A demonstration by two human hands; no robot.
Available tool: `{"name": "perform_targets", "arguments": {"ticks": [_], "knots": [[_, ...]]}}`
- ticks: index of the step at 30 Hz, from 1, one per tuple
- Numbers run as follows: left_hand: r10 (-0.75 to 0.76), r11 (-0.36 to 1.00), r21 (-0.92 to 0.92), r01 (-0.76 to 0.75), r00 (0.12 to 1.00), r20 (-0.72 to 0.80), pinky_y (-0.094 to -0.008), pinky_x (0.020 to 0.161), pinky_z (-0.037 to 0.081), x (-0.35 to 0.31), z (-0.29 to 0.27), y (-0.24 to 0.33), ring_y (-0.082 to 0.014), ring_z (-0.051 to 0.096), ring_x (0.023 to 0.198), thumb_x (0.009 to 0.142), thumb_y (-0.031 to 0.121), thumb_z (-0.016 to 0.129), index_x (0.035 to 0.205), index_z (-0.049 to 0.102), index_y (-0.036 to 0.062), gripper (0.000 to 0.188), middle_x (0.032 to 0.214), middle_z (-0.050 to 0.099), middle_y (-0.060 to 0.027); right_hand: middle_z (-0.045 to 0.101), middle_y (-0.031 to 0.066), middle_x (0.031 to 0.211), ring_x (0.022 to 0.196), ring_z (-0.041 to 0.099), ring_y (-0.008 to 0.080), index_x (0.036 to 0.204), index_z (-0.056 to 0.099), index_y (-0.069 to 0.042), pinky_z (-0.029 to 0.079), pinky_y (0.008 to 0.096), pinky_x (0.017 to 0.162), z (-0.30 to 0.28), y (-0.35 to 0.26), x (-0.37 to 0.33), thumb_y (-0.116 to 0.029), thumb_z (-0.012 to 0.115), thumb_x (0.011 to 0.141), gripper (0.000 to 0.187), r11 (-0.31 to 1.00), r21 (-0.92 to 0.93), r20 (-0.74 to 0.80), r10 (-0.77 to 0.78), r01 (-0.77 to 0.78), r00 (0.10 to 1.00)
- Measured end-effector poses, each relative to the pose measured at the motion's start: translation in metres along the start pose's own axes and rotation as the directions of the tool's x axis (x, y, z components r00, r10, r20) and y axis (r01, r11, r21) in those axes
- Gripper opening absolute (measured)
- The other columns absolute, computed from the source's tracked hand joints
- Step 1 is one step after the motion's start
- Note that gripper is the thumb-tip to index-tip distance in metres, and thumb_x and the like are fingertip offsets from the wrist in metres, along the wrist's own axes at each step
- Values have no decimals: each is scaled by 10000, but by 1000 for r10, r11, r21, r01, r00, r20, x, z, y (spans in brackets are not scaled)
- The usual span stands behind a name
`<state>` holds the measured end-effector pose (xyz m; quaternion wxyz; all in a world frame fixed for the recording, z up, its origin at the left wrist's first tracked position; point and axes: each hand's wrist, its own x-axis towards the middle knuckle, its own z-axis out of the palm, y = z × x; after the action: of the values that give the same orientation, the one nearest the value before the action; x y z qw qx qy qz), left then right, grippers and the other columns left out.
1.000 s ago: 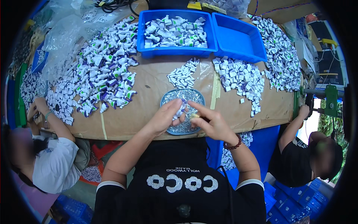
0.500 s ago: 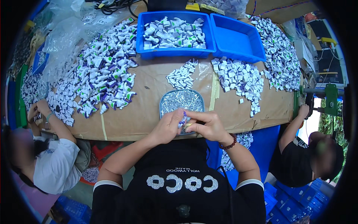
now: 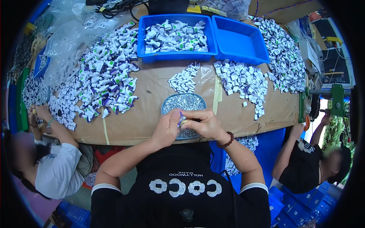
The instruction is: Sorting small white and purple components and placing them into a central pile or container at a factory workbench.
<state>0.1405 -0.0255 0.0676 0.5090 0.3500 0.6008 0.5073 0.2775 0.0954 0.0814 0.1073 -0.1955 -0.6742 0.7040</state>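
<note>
Being held over the near half of a rounded blue-grey tray (image 3: 163,106) of silver pins, a small white-and-purple plastic piece (image 3: 180,118) is pinched by the left hand (image 3: 166,128), thumb against curled fingers. The right hand (image 3: 206,123) is nearly closed beside it; its hold cannot be told. The piece is judged light, stiff, slightly slippery, best taken by its sides.

Brown-covered table (image 3: 148,108), white and purple part piles (image 3: 110,72), blue trays (image 3: 176,57), metal-filled tub (image 3: 163,107)
</note>
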Motion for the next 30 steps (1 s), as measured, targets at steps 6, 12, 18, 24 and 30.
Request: {"name": "perform_targets", "arguments": {"ticks": [6,12,18,24,30], "knots": [[50,994,101,-44,997,-55,-252,541,405,4,-1,5,-103,495,578,1031,347,299,946,555,6,435,701,535,-44,716,85,975,837,632,68,1168,642,-15,512,228,744,0,3,5,-27,704,806,368,1000,-4,-28,-8,7,1000],[-41,999,-11,41,999,-30,-245,520,394,22,-1,3,-118,493,540,1025,413,313,907,557,-6,500,684,568,-56,708,76,912,794,617,58,1205,615,-7,512,229,710,-4,2,4,-53,676,845,368,995,42,-68,89,-87,994],[-200,592,-673,444,889,411,-200,401,291,36,-5,5,-63,356,398,1002,527,285,868,548,14,592,555,469,-10,635,28,785,669,561,46,1301,538,-17,453,198,563,-17,-11,11,-98,604,918,397,960,225,12,169,-168,985],[-219,683,-616,393,915,340,-190,397,283,37,-4,3,-55,364,413,1002,526,281,869,552,20,590,552,465,-7,627,15,763,664,553,42,1309,534,-26,447,205,548,-15,-10,11,-84,583,924,392,978,158,3,134,-133,991],[-221,891,-375,256,966,135,-205,443,330,33,2,-6,-55,420,493,1017,484,272,869,554,41,546,593,480,-4,700,105,827,695,628,90,1226,598,-22,502,251,628,-16,-16,10,-71,617,889,341,989,-139,-57,44,-52,997]]}}
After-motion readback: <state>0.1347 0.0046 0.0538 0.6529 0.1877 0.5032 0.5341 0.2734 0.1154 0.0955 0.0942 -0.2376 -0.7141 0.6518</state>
